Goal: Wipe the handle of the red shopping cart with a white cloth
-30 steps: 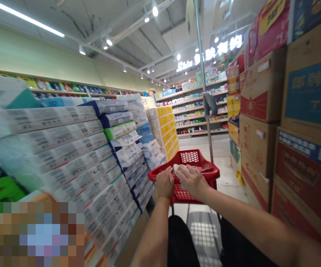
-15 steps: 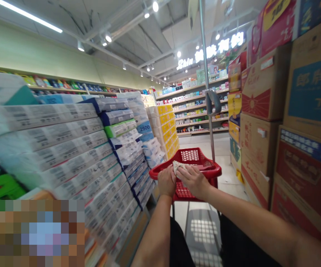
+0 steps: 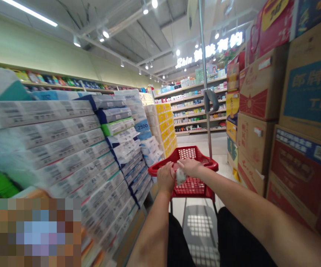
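While the left hand (image 3: pixel 166 178) keeps a closed grip on the near edge of the red shopping cart (image 3: pixel 196 188), the right hand (image 3: pixel 192 167) grips a crumpled white cloth (image 3: pixel 180 177), which hangs at that edge just beside the left one. Tissue packs (image 3: pixel 65 122) are stacked to the left, cardboard boxes (image 3: pixel 256 135) to the right, and stocked shelves (image 3: pixel 199 115) stand beyond the cart.

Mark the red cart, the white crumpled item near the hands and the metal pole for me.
red cart (image 3: pixel 193 188): head view, on its near mesh wall
white crumpled item (image 3: pixel 180 177): head view, on its lower part
metal pole (image 3: pixel 204 70): head view, on its upper shaft
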The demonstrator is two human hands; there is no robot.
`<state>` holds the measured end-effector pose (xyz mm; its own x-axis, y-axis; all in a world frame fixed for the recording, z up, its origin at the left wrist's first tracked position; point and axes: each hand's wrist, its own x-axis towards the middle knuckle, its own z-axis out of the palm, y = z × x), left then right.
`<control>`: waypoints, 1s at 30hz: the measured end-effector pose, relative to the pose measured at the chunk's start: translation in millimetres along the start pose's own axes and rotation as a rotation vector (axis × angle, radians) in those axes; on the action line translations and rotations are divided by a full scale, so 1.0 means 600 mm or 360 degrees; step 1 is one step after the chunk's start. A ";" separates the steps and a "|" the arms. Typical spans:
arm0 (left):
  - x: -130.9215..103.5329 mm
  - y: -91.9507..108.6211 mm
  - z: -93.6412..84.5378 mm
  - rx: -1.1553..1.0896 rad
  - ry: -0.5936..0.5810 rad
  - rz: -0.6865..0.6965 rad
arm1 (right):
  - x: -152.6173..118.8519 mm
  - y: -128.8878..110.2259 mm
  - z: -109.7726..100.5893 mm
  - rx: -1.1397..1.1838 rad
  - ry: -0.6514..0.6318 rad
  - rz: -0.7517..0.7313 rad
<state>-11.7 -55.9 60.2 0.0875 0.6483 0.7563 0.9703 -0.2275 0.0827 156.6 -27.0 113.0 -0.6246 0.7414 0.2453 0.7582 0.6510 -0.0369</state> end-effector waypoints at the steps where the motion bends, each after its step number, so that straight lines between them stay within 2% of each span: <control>1: 0.004 0.003 0.000 0.0002 -0.0036 -0.0015 | 0.001 0.004 0.000 -0.0018 -0.0025 -0.0020; 3: 0.012 0.010 0.000 0.0015 -0.0099 -0.0038 | -0.006 0.009 0.006 -0.0030 0.0065 0.0050; 5: 0.016 0.015 0.002 0.0030 -0.0138 -0.0057 | -0.020 0.009 0.016 -0.0044 0.0254 0.0127; 7: 0.018 0.018 0.005 0.0037 -0.0143 -0.0073 | -0.033 0.008 0.024 -0.0071 0.0407 0.0093; 10: 0.017 0.021 0.011 0.0038 -0.0109 -0.0072 | -0.040 0.006 0.028 -0.0068 0.0485 0.0061; 15: 0.012 0.019 0.012 0.0040 -0.0049 -0.0058 | -0.036 -0.006 0.046 -0.0083 0.0698 0.0229; 19: 0.009 0.009 0.008 0.0064 -0.0041 -0.0027 | -0.043 -0.011 0.088 -0.0275 0.0898 -0.0190; 21: 0.009 0.003 0.008 0.0079 -0.0060 -0.0027 | -0.045 -0.011 0.103 -0.0301 0.0951 -0.0327; 25: 0.010 -0.007 0.011 0.0068 -0.0104 -0.0027 | -0.040 -0.017 0.095 -0.0163 0.0917 -0.0280; 30: 0.008 0.000 0.003 0.0029 -0.0058 0.0098 | -0.024 -0.024 0.037 0.0244 0.0558 -0.0107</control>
<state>-10.9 -51.4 62.6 0.1550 0.6594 0.7356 0.9667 -0.2548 0.0247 150.8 -43.4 88.2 -0.5499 0.6127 0.5676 0.6643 0.7328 -0.1474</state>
